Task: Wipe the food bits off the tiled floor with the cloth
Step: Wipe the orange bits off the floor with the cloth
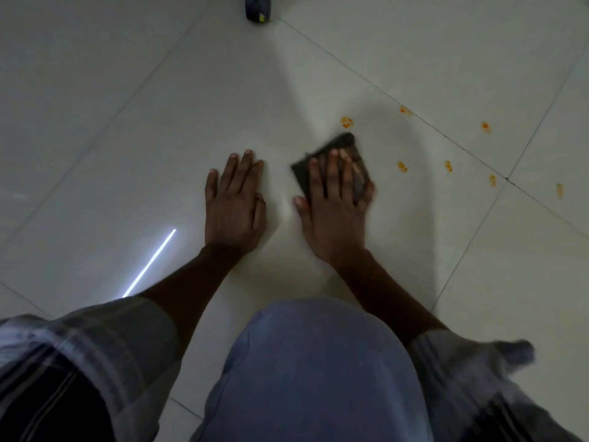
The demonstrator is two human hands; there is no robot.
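Dark folded cloth (pixel 331 164), pressed flat on the pale shiny tiled floor (pixel 127 90) under the right hand (pixel 334 199). Fingers spread and mostly straight on top of it, pushing down, not curled round it. A bit blurry at the cloth's far edge and by the little finger, so probably sliding.

Left hand (pixel 234 199) flat on the bare tile just beside, fingers straight, holding nothing. Looks like propping up the body.

Orange food bits dotted ahead and to the right. Closest one, a small orange blob (pixel 346 122), just past the cloth's far corner, not touching. Another orange speck (pixel 402 166) off to the right of the cloth. More orange specks near the dark tile seams: one right on a seam line (pixel 405 110), one beyond it (pixel 485 126), three more lower right (pixel 448 166) (pixel 492 180) (pixel 559 189).

Wiping step under way, but still early, judging by all those bits left. Tile near the hands looks clean.

Next move, as a guess: push the cloth forward over the closest blob, then sweep right across the others. Needs firm, flat pressing so nothing smears. Needs extra care at the seams, where bits can stick.

Small dark blue thing with a yellow patch (pixel 258 9) far off at the top edge. Can't tell what.
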